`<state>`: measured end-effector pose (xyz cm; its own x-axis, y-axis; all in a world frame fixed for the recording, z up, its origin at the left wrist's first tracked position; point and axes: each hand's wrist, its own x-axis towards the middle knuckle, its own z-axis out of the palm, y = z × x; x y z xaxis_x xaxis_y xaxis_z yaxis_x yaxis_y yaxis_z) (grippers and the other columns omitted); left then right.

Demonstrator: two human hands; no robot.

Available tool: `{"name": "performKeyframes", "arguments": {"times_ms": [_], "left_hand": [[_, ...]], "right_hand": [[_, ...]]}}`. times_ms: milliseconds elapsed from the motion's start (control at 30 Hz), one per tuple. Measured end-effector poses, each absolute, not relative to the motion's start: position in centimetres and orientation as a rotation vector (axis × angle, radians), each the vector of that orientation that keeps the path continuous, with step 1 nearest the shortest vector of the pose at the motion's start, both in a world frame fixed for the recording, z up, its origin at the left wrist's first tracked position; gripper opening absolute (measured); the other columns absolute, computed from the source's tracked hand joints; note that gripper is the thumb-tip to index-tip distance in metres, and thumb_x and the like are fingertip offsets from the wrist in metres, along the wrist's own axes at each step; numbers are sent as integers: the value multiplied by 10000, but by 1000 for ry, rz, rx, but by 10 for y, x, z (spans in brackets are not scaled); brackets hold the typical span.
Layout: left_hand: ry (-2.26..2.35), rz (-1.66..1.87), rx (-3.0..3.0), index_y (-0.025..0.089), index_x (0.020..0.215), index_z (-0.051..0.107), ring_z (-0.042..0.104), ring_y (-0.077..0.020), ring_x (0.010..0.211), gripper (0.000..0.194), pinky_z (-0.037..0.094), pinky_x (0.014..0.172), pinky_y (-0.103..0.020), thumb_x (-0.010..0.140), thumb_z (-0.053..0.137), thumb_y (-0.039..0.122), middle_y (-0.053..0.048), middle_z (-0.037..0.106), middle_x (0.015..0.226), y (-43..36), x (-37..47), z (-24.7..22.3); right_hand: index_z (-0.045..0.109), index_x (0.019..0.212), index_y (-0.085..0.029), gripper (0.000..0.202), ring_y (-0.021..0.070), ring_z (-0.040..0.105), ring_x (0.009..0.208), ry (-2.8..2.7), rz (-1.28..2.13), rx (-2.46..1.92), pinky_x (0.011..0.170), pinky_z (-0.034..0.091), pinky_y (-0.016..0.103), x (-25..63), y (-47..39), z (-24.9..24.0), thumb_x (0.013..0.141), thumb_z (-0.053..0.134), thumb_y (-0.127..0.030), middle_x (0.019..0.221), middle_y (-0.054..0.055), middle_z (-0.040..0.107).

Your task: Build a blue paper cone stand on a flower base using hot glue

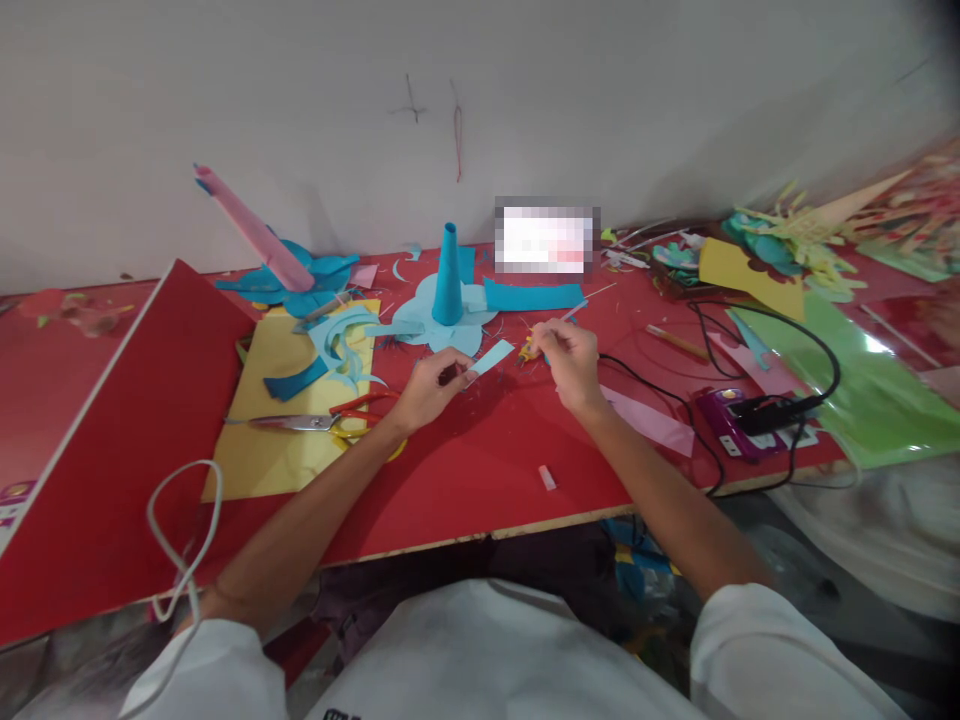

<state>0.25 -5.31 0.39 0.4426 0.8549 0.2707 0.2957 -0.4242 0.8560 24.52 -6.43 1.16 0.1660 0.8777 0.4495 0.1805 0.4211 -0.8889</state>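
Observation:
My left hand [436, 388] pinches one end of a light blue paper strip [493, 357] over the red table [465, 490]. To its right my right hand [568, 362] is closed, with its fingertips pressed together; what they hold, if anything, is too small to make out. A small yellow tool [527, 350] lies beside the right fingertips. Behind the hands a blue paper cone [448, 280] stands upright on a light blue flower-shaped paper [420, 305]. Scissors with red and yellow handles [300, 423] lie left of my left hand, on yellow paper [259, 455].
A pink cone [259, 230] leans at the back left, near a red upright panel [127, 440]. On the right are a purple power socket [731, 425] with black cables, a pink strip [652, 422] and green sheets [862, 370]. A blurred bright rectangle [544, 240] is at the back.

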Motion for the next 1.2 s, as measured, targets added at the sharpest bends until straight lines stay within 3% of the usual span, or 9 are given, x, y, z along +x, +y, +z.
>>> {"name": "performKeyframes", "arguments": {"times_ms": [67,133,267,367,433,600,900,1067,1200], "left_hand": [[974,952,1926,183,897,670,538,-126,695,298,421,672,-261,953,640,474,-8,625,784,-52,2,3],[976,960,1916,184,898,664,533,-126,695,301,420,676,-264,955,640,479,-5,618,787,-52,2,1],[975,962,1917,185,888,658,534,-127,698,289,421,681,-266,955,636,465,-8,622,798,-53,2,2],[983,949,1933,185,886,666,542,-129,706,262,423,683,-262,950,637,437,-6,626,793,-53,3,4],[976,935,1967,187,884,670,538,-128,705,240,418,681,-259,950,638,415,-5,631,795,-54,3,5],[937,914,2033,189,885,672,519,-123,697,194,412,679,-256,949,641,369,-2,625,796,-55,4,5],[971,897,2067,183,885,676,528,-126,705,182,421,684,-254,952,631,346,-13,646,815,-53,3,3],[1001,893,2049,183,895,682,544,-131,720,195,434,692,-255,953,636,364,-13,649,812,-53,2,3],[998,918,2030,184,900,680,552,-133,721,212,436,699,-260,962,634,381,-13,657,818,-52,2,2]], "right_hand": [[719,890,-255,346,186,677,800,-1398,672,-1021,729,570,333,243,-65,12,929,704,-599,844,29,711],[717,1097,-285,346,206,706,937,-1418,658,-989,812,587,353,242,-67,14,920,724,-582,986,42,743],[716,1109,-292,324,209,715,943,-1417,638,-1011,877,580,377,240,-72,21,995,617,-579,973,51,750],[720,1151,-287,382,215,717,986,-1483,723,-992,889,571,372,239,-74,22,980,621,-613,1034,59,762],[744,1109,-280,374,222,717,1000,-1581,754,-976,889,564,372,235,-74,20,943,682,-609,1066,61,771],[775,841,-268,339,220,698,842,-1689,603,-970,817,543,383,227,-77,16,959,679,-571,867,39,774],[756,840,-247,362,189,680,777,-1440,562,-1032,703,538,331,242,-76,23,982,647,-561,834,35,735],[631,728,-234,419,139,591,641,-1219,575,-1008,640,505,290,251,-66,19,962,676,-579,691,-9,612],[506,614,-235,550,143,533,598,-1309,591,-1020,644,483,307,247,-69,20,1024,557,-599,601,-14,510]]}}
